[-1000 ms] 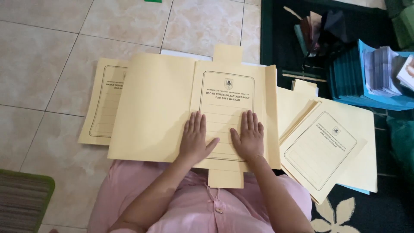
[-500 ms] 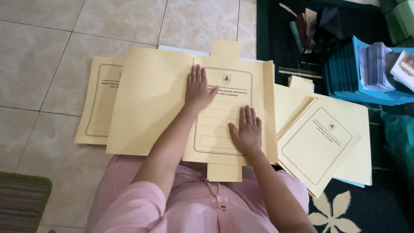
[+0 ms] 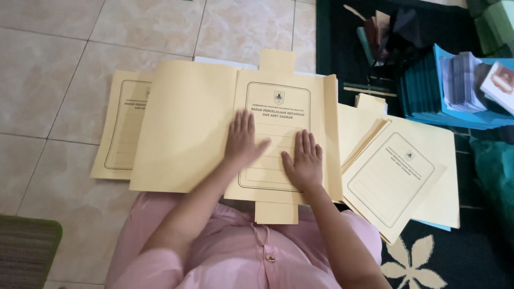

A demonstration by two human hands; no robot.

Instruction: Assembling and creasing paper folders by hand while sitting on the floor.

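Both hands flat, fingers spread, gripping nothing: left hand [image 3: 243,140], right hand [image 3: 305,163] pressing open folder [image 3: 214,123] flat; folding step, flaps next

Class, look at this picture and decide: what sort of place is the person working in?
Probably a room in a home or small office, with the work done on the floor: pale floor tiles, a dark floral rug, and both hands flat on an open cream folder among similar folders.
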